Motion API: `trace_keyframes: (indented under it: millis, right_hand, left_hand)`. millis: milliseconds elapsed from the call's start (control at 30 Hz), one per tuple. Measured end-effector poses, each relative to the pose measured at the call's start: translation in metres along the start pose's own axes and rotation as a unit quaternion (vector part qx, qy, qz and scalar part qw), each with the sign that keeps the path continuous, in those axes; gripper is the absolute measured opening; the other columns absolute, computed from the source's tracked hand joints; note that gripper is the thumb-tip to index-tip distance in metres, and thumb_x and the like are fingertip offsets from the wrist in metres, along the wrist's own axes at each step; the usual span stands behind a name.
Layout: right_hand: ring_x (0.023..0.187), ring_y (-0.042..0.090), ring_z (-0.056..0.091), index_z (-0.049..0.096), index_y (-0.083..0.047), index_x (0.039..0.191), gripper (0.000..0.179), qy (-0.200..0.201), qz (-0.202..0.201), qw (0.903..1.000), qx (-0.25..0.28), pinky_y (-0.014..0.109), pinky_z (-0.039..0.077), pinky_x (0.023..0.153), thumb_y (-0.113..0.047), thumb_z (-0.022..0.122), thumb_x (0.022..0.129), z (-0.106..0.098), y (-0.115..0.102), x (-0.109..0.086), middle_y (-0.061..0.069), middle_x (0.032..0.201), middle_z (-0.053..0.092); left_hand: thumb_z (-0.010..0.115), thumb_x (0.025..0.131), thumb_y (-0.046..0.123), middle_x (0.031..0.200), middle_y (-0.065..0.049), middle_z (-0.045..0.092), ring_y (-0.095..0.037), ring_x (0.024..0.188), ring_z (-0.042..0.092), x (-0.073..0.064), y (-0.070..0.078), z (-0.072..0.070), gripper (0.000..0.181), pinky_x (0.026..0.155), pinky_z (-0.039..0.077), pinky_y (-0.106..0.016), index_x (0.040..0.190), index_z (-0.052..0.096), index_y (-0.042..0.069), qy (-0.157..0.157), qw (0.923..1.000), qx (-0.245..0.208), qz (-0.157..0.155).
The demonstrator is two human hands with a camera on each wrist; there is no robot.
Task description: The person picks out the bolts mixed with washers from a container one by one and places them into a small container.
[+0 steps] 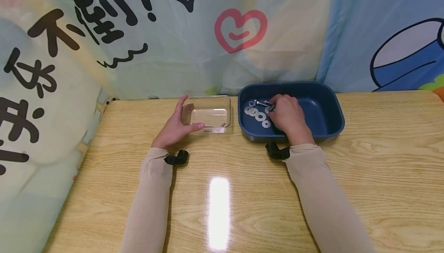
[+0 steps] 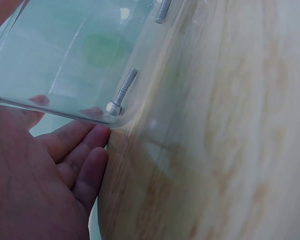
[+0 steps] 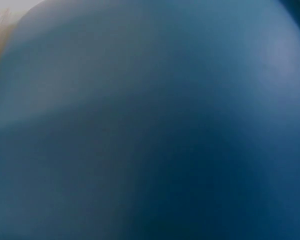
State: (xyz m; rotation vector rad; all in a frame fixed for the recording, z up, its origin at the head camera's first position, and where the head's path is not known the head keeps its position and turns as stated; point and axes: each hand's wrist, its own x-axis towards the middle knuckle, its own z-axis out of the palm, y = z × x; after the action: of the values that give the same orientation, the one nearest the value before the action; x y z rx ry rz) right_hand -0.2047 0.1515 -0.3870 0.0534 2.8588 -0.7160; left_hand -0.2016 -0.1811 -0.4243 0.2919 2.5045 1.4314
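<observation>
From my remote station I locate the loose screws [image 1: 261, 103] inside the blue bin [image 1: 322, 116], at and just left of the right fingertips; the right hand [image 1: 288, 116] reaches down into the bin with its fingers bent and touching the screws; the fingertips are partly hidden, so I cannot tell whether they pinch one; flat washers [image 1: 261, 116] lie in the bin, left of those fingers and toward the wearer; my right wrist view gives mainly blurred blue; the left hand [image 1: 173, 127] grasps the left end of the clear box [image 1: 211, 98], thumb along the near side and index finger at the far corner; in the left wrist view I read the remaining fingers loosely bent beside the box's end wall, with one socket-head screw [image 2: 122, 92] inside near their tips and a second screw [image 2: 162, 11] farther from them; both hands work above the wooden table [image 1: 243, 168]; a black wristband [image 1: 177, 157] sits behind the left fingers; a printed curtain [image 1: 190, 60] hangs beyond both hands.
</observation>
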Motion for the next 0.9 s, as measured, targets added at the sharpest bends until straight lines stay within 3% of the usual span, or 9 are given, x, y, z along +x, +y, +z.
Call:
trace_keyframes:
  millis: [267, 900]
  right_hand:
    - [0.127, 0.05, 0.038, 0.053, 0.009, 0.135, 0.044, -0.001, 0.012, 0.9999, -0.011, 0.061, 0.035, 0.105, -0.012, 0.062, 0.098, 0.0006, -0.0003, -0.0007, 0.032, 0.134, 0.048]
    - [0.117, 0.047, 0.045, 0.064, 0.007, 0.122, 0.033, 0.006, 0.023, 0.9991, -0.036, 0.062, 0.039, 0.099, -0.017, 0.062, 0.099, 0.0028, -0.003, -0.0004, 0.028, 0.122, 0.052]
  left_hand:
    - [0.08, 0.086, 0.039, 0.159, -0.006, 0.036, -0.025, 0.15, 0.026, 0.0012, -0.0011, 0.0013, 0.108, 0.118, 0.021, -0.054, 0.162, 0.005, 0.024, -0.003, 1.0, -0.005, 0.001]
    - [0.079, 0.088, 0.036, 0.16, -0.006, 0.035, -0.025, 0.15, 0.024, -0.0008, 0.0022, 0.0, 0.107, 0.118, 0.02, -0.053, 0.162, 0.004, 0.024, -0.006, 1.0, -0.003, -0.005]
